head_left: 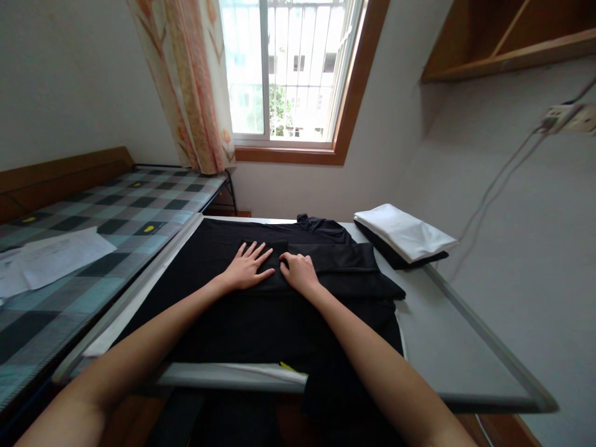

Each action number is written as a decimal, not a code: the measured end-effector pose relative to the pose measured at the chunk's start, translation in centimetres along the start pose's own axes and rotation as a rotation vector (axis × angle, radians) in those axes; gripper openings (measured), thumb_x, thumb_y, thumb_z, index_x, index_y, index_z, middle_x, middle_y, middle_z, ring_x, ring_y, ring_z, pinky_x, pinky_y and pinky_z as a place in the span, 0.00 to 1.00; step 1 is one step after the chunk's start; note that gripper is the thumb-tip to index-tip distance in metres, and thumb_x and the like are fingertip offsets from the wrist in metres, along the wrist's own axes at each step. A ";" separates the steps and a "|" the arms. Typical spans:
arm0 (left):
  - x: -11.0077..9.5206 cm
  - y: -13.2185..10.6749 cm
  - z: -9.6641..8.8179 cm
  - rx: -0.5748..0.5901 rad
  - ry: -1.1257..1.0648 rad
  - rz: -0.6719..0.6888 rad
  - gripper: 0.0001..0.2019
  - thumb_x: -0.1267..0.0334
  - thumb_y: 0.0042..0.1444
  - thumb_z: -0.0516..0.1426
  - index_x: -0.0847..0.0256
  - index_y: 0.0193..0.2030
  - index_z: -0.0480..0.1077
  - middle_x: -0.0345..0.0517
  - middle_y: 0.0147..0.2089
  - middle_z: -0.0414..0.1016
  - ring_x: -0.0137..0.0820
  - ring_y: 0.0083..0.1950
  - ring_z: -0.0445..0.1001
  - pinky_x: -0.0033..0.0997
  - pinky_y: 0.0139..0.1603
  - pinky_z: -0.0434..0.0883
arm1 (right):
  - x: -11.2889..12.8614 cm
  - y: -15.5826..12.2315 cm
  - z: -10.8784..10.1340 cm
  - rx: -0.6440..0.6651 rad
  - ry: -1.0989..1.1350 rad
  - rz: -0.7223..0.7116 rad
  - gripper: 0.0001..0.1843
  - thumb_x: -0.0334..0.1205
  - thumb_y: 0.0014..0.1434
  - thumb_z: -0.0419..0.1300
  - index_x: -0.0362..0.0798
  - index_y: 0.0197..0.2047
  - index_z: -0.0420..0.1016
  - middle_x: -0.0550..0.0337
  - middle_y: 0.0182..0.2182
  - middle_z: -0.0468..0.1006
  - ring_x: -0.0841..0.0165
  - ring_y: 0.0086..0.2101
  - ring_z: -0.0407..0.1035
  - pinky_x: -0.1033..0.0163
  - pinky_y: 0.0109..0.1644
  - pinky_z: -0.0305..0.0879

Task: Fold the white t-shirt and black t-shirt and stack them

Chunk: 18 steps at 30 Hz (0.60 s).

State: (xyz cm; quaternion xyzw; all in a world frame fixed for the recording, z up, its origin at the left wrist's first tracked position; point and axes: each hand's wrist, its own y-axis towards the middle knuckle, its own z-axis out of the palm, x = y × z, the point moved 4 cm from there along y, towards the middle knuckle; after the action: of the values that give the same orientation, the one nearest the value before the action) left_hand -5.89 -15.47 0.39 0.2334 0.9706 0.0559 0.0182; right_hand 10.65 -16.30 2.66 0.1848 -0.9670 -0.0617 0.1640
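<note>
Black fabric point(242, 329), apparently a garment, is spread over the table, part of it hanging past the front edge. My left hand point(249, 267) lies flat on it with the fingers spread. Close by on the right, my right hand point(300, 272) has its fingers curled, thumb and forefinger drawn together at the cloth. A folded-over black layer point(347, 257) runs from under my hands toward the right. At the back, a bunched part of the dark cloth point(326, 228) is wrinkled.
A folded white cloth point(403, 230) rests on a folded black one point(398, 256) at the table's back right. The grey-white table point(465, 354) has a raised rim. To the left is a bed with a checked cover point(153, 198) and papers point(60, 257). Cables point(496, 177) hang along the right wall.
</note>
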 end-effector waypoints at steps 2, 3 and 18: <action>0.1 -0.1 0.1 -0.009 -0.011 0.004 0.36 0.37 0.62 0.42 0.52 0.72 0.50 0.49 0.74 0.47 0.47 0.74 0.44 0.54 0.71 0.40 | -0.3 0.1 -0.6 -0.011 0.019 -0.007 0.15 0.43 0.65 0.51 0.51 0.49 0.75 0.55 0.43 0.80 0.63 0.44 0.71 0.58 0.51 0.56; 0.1 -0.1 0.1 -0.014 -0.016 0.003 0.36 0.37 0.62 0.42 0.51 0.72 0.50 0.48 0.74 0.47 0.47 0.74 0.44 0.53 0.71 0.40 | -0.8 0.3 -1.2 -0.022 0.025 0.003 0.15 0.45 0.65 0.51 0.51 0.48 0.76 0.55 0.43 0.79 0.63 0.44 0.71 0.59 0.50 0.57; 0.1 -0.1 0.1 -0.019 -0.050 -0.017 0.36 0.36 0.62 0.42 0.50 0.72 0.51 0.46 0.74 0.47 0.45 0.74 0.44 0.51 0.71 0.39 | -15.3 -3.7 -5.0 -0.166 -0.298 0.385 0.24 0.52 0.66 0.48 0.50 0.57 0.71 0.47 0.52 0.69 0.55 0.51 0.62 0.52 0.54 0.57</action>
State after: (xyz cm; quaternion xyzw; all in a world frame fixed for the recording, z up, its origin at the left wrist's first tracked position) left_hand -6.02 -15.51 0.33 0.2260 0.9713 0.0592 0.0450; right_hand 27.06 -14.19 2.19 -0.0281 -0.9895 -0.1350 0.0431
